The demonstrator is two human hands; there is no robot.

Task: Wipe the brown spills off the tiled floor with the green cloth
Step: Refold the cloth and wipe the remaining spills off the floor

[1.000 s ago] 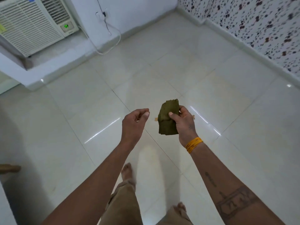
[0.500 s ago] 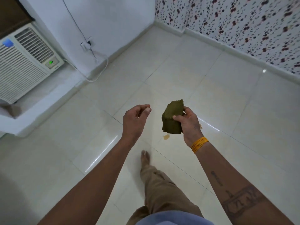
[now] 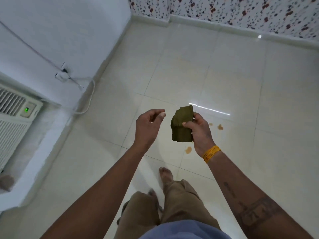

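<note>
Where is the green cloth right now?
In the head view, the folded green cloth is held up in the right hand, near the picture's middle, above the floor's brown spills.

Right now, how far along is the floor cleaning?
Done: nothing wiped yet. In hand: the right hand grips the folded green cloth above the floor; the left hand holds nothing. Left: brown spills and on the tiled floor.

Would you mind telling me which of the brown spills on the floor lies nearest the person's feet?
The spill just left of the right wrist, below the cloth. The other two spills sit farther away, to the right of the right hand.
</note>
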